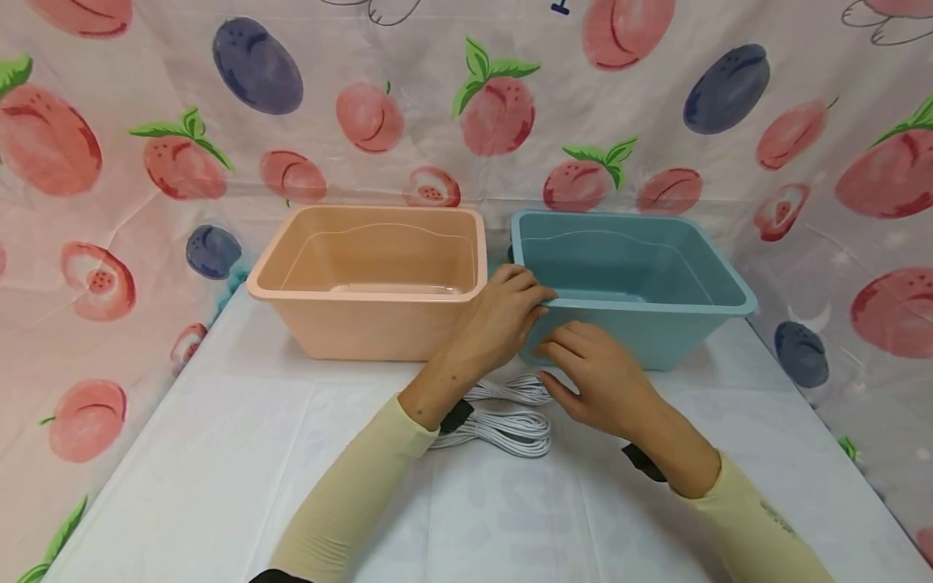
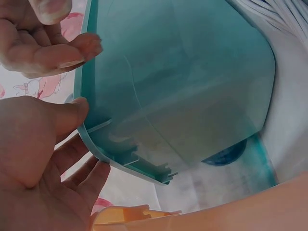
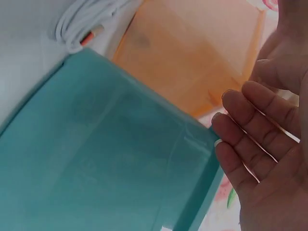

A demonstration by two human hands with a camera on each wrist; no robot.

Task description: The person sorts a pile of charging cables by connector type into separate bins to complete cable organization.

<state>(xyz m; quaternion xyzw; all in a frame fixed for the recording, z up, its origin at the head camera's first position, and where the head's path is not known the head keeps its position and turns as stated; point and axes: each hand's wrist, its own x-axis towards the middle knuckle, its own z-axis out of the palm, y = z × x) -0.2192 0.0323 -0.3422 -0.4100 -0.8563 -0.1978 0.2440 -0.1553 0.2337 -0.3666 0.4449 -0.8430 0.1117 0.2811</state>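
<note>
Two grips I watch: left hand (image 1: 499,316) clamped on teal rectangular plastic tub (image 1: 666,334), probably steadying it; right hand (image 1: 601,380) empty.

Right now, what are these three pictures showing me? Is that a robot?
No robot here, just a person's two bare hands. The big picture comes from a camera worn on the head, looking forward and down. The other two come from cameras on the wrists, so they look close and tilted.

On the white table surface stand a peach-orange rectangular plastic tub and a teal rectangular plastic tub, with looped bundles of white cord in front.

The left hand grips the teal tub's rim near a corner. The right hand is close by, holding nothing; whether its fingertips touch the tub, I can't tell.
</note>
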